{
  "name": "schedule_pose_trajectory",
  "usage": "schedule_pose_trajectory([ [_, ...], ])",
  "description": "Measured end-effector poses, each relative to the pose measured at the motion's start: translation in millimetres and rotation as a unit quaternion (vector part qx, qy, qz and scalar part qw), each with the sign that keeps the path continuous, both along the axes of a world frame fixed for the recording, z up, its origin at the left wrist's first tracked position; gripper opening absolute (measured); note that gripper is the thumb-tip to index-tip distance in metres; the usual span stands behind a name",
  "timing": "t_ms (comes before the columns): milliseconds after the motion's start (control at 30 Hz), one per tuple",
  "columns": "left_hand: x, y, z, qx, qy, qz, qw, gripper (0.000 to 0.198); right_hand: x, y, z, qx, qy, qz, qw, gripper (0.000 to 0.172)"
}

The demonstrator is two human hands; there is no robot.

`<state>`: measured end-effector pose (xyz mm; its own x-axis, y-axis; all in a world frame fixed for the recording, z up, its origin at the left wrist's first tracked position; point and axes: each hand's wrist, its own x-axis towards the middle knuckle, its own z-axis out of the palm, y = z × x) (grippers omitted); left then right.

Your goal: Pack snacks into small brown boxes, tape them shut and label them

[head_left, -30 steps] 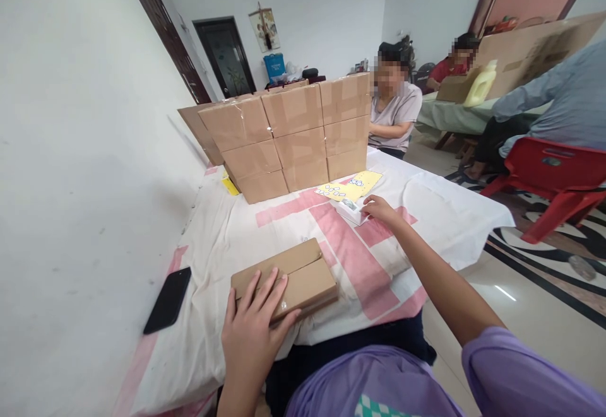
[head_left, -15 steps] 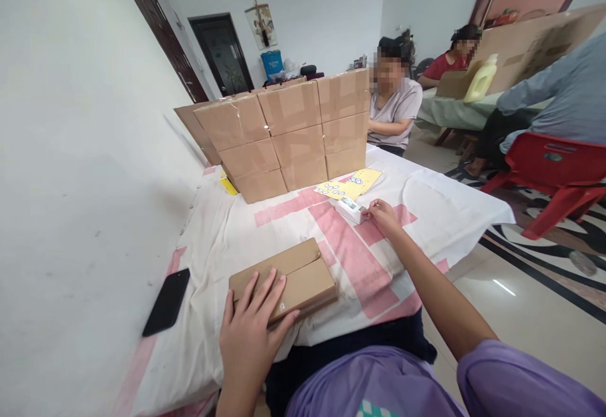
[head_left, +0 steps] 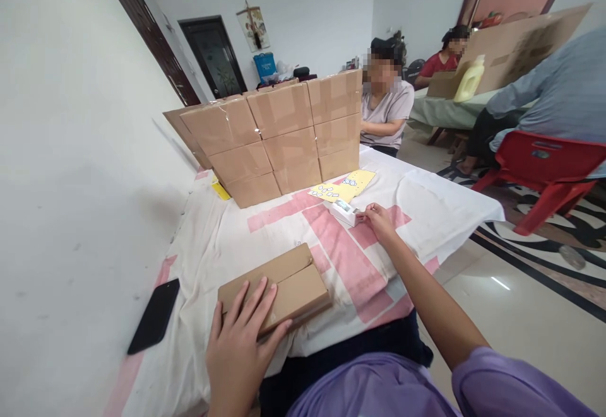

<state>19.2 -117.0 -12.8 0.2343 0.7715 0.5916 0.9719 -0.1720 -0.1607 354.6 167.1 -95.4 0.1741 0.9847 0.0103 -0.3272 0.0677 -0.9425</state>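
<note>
A closed flat cardboard box (head_left: 297, 287) lies on the cloth-covered table in front of me. My left hand (head_left: 243, 335) rests flat on its near left part, fingers spread and thumb along the front edge. Farther off, my right hand (head_left: 376, 220) has its fingertips pinched at the right end of a small white box (head_left: 341, 215) with a greenish patch on top. What sits between those fingertips is too small to make out. Just behind the white box is a yellow sheet (head_left: 363, 182) bearing white outlined shapes.
Taped cardboard boxes (head_left: 291, 142) form a wall across the table's far side. A black phone (head_left: 154, 316) lies at the left, near the wall. One person (head_left: 391, 108) sits beyond the boxes; others sit at another table, near a red chair (head_left: 544, 164).
The whole view has shifted slightly, so things appear a little farther left. My left hand stays on the cardboard box, and my right hand remains pinched at the white box's end.
</note>
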Motion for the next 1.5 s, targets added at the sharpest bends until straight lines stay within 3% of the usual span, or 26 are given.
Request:
schedule_pose_trajectory([
  [533,-2.0,0.6,-2.4,-0.008,-0.018,-0.001,1.000,0.052,-7.6,-0.1,-5.2,0.010,0.004,-0.018,1.000,0.040],
  [1067,-3.6,1.0,-4.3,-0.015,-0.027,-0.006,1.000,0.056,1.7,1.4,-7.8,-0.001,0.037,0.015,0.999,0.041],
  [1367,-1.2,1.2,-4.5,-0.014,-0.042,0.001,0.999,0.054,0.6,-21.7,11.1,0.012,0.034,0.037,0.999,0.045],
  [1500,-2.1,2.3,-3.3,-0.013,-0.036,0.000,0.999,0.054,-10.5,-41.7,31.5,0.049,0.021,0.128,0.990,0.045],
])
